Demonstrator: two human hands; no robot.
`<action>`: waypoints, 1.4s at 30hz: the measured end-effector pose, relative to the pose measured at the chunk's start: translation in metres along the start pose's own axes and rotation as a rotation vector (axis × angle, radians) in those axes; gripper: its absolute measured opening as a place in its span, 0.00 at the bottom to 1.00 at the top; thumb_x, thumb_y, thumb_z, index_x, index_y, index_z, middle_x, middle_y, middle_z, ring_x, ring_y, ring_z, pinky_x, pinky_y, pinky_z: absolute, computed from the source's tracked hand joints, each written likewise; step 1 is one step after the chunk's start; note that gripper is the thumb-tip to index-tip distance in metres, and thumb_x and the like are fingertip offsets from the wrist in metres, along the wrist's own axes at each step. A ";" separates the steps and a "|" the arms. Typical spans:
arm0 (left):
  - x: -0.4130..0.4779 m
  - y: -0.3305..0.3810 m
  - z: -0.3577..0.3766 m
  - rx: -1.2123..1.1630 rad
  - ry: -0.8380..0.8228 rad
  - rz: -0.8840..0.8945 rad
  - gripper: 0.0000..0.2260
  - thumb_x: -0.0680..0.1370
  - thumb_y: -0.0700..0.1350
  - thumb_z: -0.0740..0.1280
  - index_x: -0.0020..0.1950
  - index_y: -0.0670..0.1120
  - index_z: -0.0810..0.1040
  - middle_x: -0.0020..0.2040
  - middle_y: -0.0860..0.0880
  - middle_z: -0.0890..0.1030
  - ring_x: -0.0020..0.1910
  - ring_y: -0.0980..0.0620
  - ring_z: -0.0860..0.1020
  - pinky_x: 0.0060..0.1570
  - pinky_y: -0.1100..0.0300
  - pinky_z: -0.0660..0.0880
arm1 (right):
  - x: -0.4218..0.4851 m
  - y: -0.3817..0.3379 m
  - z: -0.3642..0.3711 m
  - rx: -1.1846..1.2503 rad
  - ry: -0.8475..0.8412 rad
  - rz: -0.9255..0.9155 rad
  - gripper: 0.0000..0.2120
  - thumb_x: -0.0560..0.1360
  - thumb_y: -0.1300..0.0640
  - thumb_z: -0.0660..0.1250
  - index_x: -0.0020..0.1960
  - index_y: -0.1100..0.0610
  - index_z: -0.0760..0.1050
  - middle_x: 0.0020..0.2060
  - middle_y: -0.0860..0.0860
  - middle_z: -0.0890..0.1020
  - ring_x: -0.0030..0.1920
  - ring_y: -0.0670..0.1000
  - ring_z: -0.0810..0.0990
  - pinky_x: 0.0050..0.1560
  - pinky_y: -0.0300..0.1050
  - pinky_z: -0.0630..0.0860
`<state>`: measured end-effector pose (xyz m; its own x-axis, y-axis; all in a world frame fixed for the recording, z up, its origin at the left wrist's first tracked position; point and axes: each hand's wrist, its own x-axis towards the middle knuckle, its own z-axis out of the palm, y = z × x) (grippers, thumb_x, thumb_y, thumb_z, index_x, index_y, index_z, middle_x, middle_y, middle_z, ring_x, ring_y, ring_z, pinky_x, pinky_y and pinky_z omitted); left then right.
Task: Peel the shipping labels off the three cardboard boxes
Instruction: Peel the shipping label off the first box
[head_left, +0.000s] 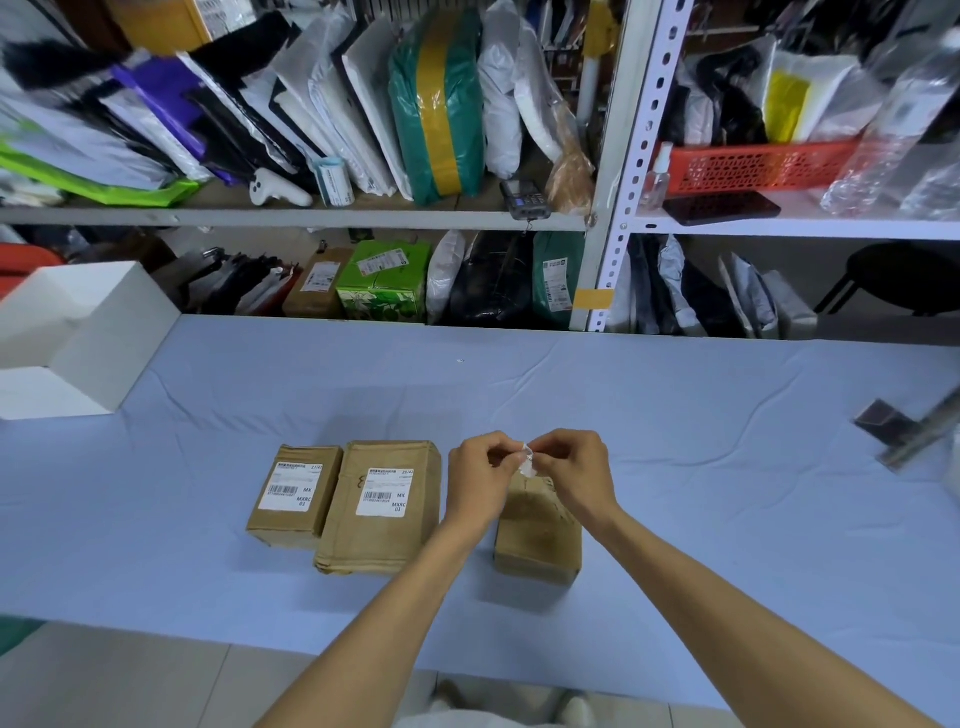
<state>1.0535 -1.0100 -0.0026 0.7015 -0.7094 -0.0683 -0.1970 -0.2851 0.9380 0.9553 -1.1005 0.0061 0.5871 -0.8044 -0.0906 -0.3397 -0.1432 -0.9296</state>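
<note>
Bright, even light; warped, blurred edges

1 head-worn camera looks forward and down, close over the table (675, 415), shelves (311, 215) beyond.

On bench (675, 415): left box (291, 519) just beside middle box (382, 538); right box (537, 535) apart, rightward; left hand (480, 483), right hand (571, 467), label (526, 461) above it; shelves (311, 215) behind.

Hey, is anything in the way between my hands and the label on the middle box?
Nothing visible. The middle label lies bare on top, just left of the left hand. That hand and the right hand pinch a crumpled label.
</note>
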 end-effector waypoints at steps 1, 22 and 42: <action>-0.001 -0.001 0.001 0.077 -0.005 0.010 0.02 0.73 0.42 0.72 0.42 0.49 0.84 0.39 0.54 0.84 0.41 0.58 0.82 0.45 0.61 0.78 | 0.000 0.000 0.001 0.008 -0.005 0.015 0.08 0.68 0.69 0.67 0.39 0.60 0.83 0.32 0.51 0.84 0.35 0.49 0.83 0.37 0.39 0.80; -0.010 0.010 -0.022 -0.148 0.016 0.044 0.14 0.71 0.36 0.74 0.54 0.49 0.79 0.48 0.49 0.82 0.46 0.56 0.81 0.45 0.66 0.78 | 0.007 -0.019 -0.002 0.496 -0.145 0.224 0.09 0.66 0.74 0.72 0.47 0.73 0.80 0.41 0.65 0.83 0.39 0.58 0.85 0.43 0.44 0.82; 0.012 0.021 -0.030 -0.092 0.096 0.071 0.04 0.70 0.38 0.76 0.42 0.42 0.83 0.36 0.52 0.84 0.38 0.58 0.83 0.41 0.68 0.79 | 0.008 -0.032 -0.004 0.398 -0.260 0.092 0.12 0.68 0.70 0.73 0.52 0.64 0.82 0.45 0.57 0.86 0.49 0.53 0.85 0.54 0.45 0.80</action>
<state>1.0785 -1.0047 0.0265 0.7510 -0.6597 0.0276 -0.1878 -0.1733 0.9668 0.9680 -1.1043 0.0368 0.7492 -0.6254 -0.2180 -0.1213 0.1939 -0.9735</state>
